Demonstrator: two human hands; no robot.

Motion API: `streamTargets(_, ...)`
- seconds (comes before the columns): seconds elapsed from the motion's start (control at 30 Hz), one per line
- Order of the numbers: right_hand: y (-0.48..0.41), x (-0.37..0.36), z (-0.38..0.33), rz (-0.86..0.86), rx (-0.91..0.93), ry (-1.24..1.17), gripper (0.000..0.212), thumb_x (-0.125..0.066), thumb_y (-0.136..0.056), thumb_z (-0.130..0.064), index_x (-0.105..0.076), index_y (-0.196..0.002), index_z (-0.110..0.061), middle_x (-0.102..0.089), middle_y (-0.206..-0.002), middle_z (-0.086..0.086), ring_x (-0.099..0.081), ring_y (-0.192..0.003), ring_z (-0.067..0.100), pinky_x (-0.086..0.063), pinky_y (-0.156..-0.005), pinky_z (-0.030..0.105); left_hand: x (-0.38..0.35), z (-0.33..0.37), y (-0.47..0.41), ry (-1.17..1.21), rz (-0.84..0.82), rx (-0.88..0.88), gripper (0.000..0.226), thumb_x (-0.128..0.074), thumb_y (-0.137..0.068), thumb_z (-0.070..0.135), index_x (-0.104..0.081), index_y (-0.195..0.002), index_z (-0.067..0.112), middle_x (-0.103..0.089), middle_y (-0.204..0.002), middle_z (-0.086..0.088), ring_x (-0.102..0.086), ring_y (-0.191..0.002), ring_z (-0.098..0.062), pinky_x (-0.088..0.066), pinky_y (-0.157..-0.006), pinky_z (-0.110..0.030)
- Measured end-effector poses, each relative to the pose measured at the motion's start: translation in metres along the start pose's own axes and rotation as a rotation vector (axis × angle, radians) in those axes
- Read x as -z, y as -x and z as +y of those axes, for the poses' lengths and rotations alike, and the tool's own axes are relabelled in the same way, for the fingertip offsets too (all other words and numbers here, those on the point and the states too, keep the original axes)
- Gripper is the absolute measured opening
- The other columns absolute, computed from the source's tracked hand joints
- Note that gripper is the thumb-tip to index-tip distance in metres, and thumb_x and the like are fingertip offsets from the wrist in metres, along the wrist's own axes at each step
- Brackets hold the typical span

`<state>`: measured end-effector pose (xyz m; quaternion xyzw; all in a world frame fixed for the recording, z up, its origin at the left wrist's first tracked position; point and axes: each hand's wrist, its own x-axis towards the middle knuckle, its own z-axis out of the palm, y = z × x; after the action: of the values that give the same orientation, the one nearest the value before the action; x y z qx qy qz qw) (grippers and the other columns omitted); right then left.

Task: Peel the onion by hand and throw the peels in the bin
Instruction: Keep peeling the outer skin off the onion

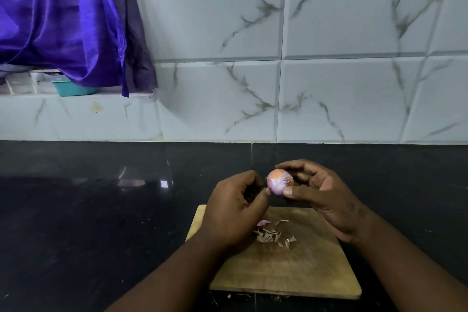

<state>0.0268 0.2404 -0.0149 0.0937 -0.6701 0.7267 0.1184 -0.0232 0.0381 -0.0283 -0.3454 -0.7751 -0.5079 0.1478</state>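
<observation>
A small pink onion (278,183), partly stripped with a patch of orange skin left on top, is held above the far edge of a wooden cutting board (291,271). My right hand (321,197) grips it between thumb and curled fingers. My left hand (238,208) is to the left of the onion, fingers curled, its thumb tip touching the onion's lower left side. Several torn pink peel scraps (273,234) lie in a loose pile on the board beneath my hands. No bin is in view.
The board lies on a glossy black counter (101,210) that meets a marbled white tile wall (278,83). At the upper left hangs a purple cloth (63,20) over a ledge holding a teal tub (71,87). A few peel crumbs (228,296) lie by the board's front edge.
</observation>
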Motion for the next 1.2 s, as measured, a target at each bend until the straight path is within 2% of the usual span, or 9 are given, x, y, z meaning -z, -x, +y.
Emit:
streamTargets(0.27,-0.001,0.003,-0.001,0.013,0.017,0.000,0.049,-0.074,-0.074,-0.005,-0.070,-0.122,-0.007,-0.078,-0.113,0.017,-0.074,-0.095,0.022,-0.062,-0.074,0.029,0.000,-0.005,-0.003,-0.015,0.048,0.098,0.016,-0.059,-0.088,0.027,-0.062,-0.075,0.018,-0.063,-0.069,-0.005,-0.061,-0.069,-0.029,-0.051,-0.062,-0.053)
streamTargets(0.43,0.000,0.001,-0.001,-0.003,-0.014,-0.001,0.048,-0.081,-0.076,0.000,-0.071,-0.123,-0.008,-0.077,-0.116,0.016,-0.074,-0.101,0.026,-0.062,-0.081,0.034,0.001,0.004,0.001,0.091,0.009,0.006,0.037,-0.058,-0.096,0.049,-0.067,-0.081,0.016,-0.063,-0.072,-0.005,-0.060,-0.071,-0.027,-0.049,-0.062,-0.047)
streamTargets(0.53,0.001,-0.001,-0.002,0.004,-0.019,0.000,0.048,-0.076,-0.075,-0.003,-0.070,-0.122,-0.007,-0.078,-0.116,0.015,-0.075,-0.104,0.028,-0.062,-0.086,0.037,-0.001,0.001,-0.001,0.074,0.014,-0.014,0.020,-0.066,-0.098,0.034,-0.066,-0.081,0.024,-0.064,-0.074,0.000,-0.061,-0.070,-0.021,-0.049,-0.061,-0.044)
streamTargets(0.67,0.000,-0.002,-0.003,0.006,-0.019,0.001,0.047,-0.079,-0.075,-0.004,-0.071,-0.121,-0.009,-0.078,-0.115,0.015,-0.075,-0.105,0.027,-0.061,-0.088,0.037,-0.002,0.002,0.000,0.096,-0.008,0.002,0.019,-0.067,-0.100,0.017,-0.065,-0.082,0.023,-0.063,-0.075,0.000,-0.059,-0.069,-0.022,-0.050,-0.060,-0.043)
streamTargets(0.8,0.000,0.000,-0.003,0.002,-0.023,-0.025,0.045,-0.075,-0.076,-0.005,-0.072,-0.120,-0.010,-0.077,-0.115,0.017,-0.075,-0.098,0.026,-0.062,-0.080,0.034,-0.001,-0.005,-0.002,0.017,0.041,0.125,0.016,-0.065,-0.096,0.013,-0.063,-0.081,0.018,-0.064,-0.074,-0.006,-0.061,-0.073,-0.029,-0.050,-0.061,-0.045)
streamTargets(0.93,0.001,-0.001,-0.002,-0.020,-0.033,-0.016,0.044,-0.073,-0.077,-0.006,-0.073,-0.120,-0.011,-0.076,-0.117,0.018,-0.074,-0.103,0.033,-0.058,-0.084,0.042,-0.001,-0.005,-0.003,-0.108,-0.022,0.180,0.017,-0.067,-0.083,0.009,-0.064,-0.090,0.024,-0.067,-0.079,0.003,-0.065,-0.073,-0.018,-0.055,-0.065,-0.046)
streamTargets(1.03,0.000,-0.002,-0.002,-0.028,-0.046,-0.043,0.044,-0.073,-0.076,-0.004,-0.073,-0.119,-0.010,-0.076,-0.118,0.019,-0.073,-0.104,0.034,-0.058,-0.087,0.044,0.000,-0.005,-0.003,-0.029,0.011,0.150,0.008,-0.062,-0.091,0.023,-0.067,-0.085,0.022,-0.069,-0.078,0.001,-0.066,-0.074,-0.020,-0.058,-0.068,-0.051)
streamTargets(1.13,0.000,-0.002,-0.003,-0.028,-0.048,-0.063,0.043,-0.072,-0.076,-0.004,-0.074,-0.119,-0.010,-0.076,-0.118,0.019,-0.074,-0.105,0.032,-0.061,-0.089,0.041,0.000,0.001,0.000,0.126,-0.007,0.099,0.037,-0.050,-0.099,0.047,-0.068,-0.080,0.020,-0.067,-0.077,-0.002,-0.066,-0.077,-0.021,-0.055,-0.070,-0.050)
streamTargets(1.2,-0.001,-0.002,-0.003,-0.020,-0.043,-0.075,0.043,-0.072,-0.076,-0.004,-0.074,-0.118,-0.010,-0.077,-0.117,0.018,-0.075,-0.102,0.028,-0.063,-0.084,0.034,0.000,0.004,0.001,0.141,-0.048,0.091,0.037,-0.052,-0.096,0.054,-0.066,-0.079,0.024,-0.063,-0.074,0.003,-0.062,-0.074,-0.016,-0.052,-0.068,-0.051)
